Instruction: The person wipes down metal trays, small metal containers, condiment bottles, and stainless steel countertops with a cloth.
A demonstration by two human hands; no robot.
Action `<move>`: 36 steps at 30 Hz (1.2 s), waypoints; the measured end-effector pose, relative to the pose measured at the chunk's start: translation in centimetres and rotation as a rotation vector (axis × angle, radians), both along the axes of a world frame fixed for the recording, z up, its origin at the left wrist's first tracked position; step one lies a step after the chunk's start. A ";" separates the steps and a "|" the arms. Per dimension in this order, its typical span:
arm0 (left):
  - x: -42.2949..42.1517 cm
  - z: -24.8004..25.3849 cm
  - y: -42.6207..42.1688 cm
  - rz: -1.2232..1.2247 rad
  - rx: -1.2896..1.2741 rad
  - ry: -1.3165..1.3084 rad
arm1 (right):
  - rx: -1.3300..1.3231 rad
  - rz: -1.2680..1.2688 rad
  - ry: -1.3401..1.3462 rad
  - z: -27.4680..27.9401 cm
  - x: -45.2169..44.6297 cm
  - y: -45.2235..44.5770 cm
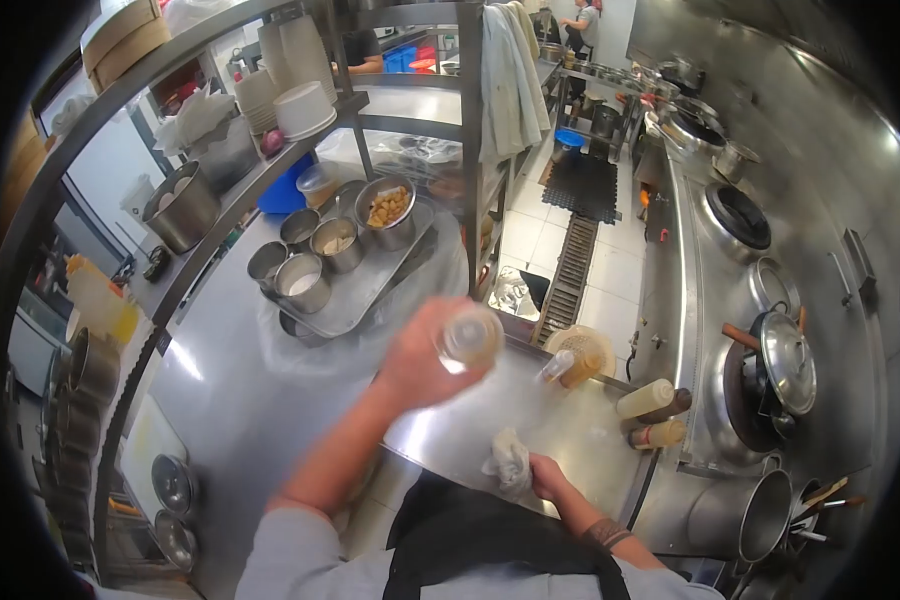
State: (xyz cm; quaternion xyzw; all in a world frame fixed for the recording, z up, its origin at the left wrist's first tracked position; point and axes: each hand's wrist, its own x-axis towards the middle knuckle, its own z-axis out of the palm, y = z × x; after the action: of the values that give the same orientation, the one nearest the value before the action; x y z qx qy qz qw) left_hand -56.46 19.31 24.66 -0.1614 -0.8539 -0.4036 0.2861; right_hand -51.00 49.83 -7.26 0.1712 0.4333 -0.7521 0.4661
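Note:
My left hand (pixel 420 355) is raised over the steel worktop (pixel 425 435), its fingers wrapped around a clear round bottle (pixel 472 338). The bottle is seen end-on and slightly blurred, so its contents are hard to make out. Lower down, close to the black apron, my right hand (pixel 547 478) grips a crumpled white cloth (pixel 510 462) at the worktop. Beyond that hand are a small clear bottle (pixel 557 366) and an amber one (pixel 582 372), beside a cream perforated basket (pixel 592 348). Several squeeze bottles (pixel 646 399) stand together on the right.
At the left, a metal tray (pixel 355 318) carries several steel pots, one with brown chunks (pixel 388 207). Shelf rails frame that side. On the right are a stove with a lidded pan (pixel 788 362) and a large pot (pixel 755 515). Another person (pixel 582 25) stands far back.

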 end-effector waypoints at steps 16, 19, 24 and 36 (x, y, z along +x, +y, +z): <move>-27.5 2.0 -29.0 0.229 -0.335 0.112 | 0.698 -0.212 0.370 1.6 7.0 -3.7; -30.6 -2.4 -31.6 0.289 -0.240 0.053 | 0.699 -0.238 0.369 2.5 7.7 -4.9; -31.7 -5.3 -35.8 0.546 -0.177 -0.191 | 0.620 -0.343 0.294 3.2 9.1 -6.1; -31.3 -8.1 -43.9 0.800 -0.022 -0.232 | 0.297 -0.461 0.088 2.6 8.3 -5.6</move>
State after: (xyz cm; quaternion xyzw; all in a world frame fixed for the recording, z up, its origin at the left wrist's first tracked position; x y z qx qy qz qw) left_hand -87.74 -24.63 16.56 0.2265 -0.8802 -0.2670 0.3205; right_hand -42.71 44.27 -4.66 0.2988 0.5085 -0.7731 0.2332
